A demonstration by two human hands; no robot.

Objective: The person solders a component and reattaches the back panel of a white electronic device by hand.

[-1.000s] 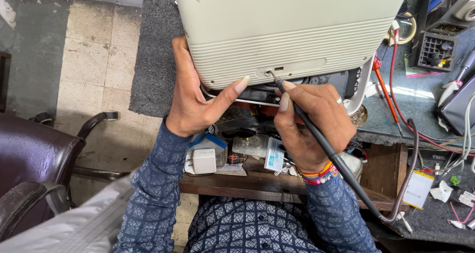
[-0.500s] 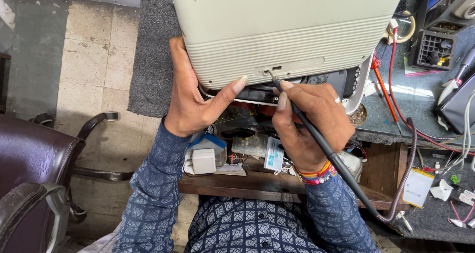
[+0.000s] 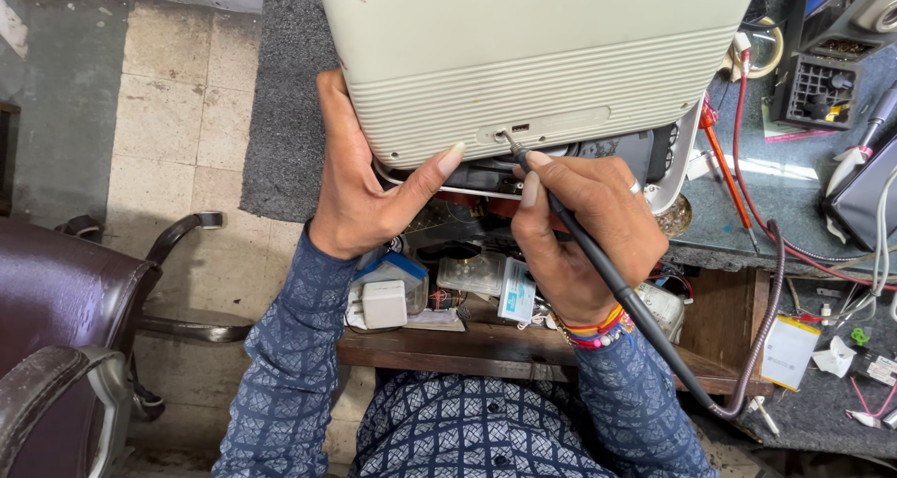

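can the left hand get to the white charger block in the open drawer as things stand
Probably yes: the white charger block lies uncovered just below the left hand, which rests open against the cream casing.

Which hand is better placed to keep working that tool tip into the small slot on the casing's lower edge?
Probably the right hand: it grips the corded tool like a pen, its tip at the small slot on the cream casing. The left hand is spread against the casing's lower left corner, bracing it.
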